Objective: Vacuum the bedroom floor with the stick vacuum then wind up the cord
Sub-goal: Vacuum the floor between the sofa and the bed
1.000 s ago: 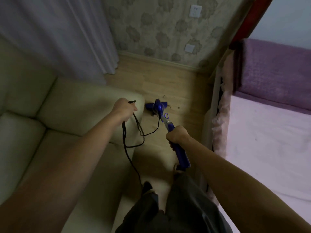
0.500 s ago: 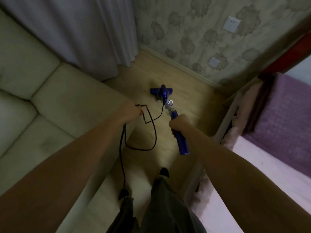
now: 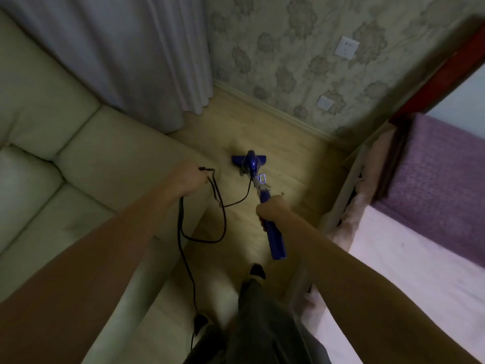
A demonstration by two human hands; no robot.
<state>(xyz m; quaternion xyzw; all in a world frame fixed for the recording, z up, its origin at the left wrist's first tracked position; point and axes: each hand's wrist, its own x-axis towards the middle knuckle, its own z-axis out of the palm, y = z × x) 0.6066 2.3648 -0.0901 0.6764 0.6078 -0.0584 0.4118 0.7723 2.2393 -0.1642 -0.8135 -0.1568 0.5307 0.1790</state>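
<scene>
Nearest to the person, the right hand [image 3: 271, 210] is wrapped around the blue handle of the stick vacuum [image 3: 265, 203]. Its long axis runs from this hand away toward the wall, and the floor head [image 3: 249, 160] lies on the wooden floor [image 3: 288, 153] beyond the hand. The left hand [image 3: 190, 177], just left of the vacuum, holds loops of the black cord [image 3: 223, 214] clear of the head.

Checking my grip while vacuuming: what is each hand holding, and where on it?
Right hand grips the blue stick vacuum midway along its handle. Left hand holds gathered loops of the black cord.
</scene>
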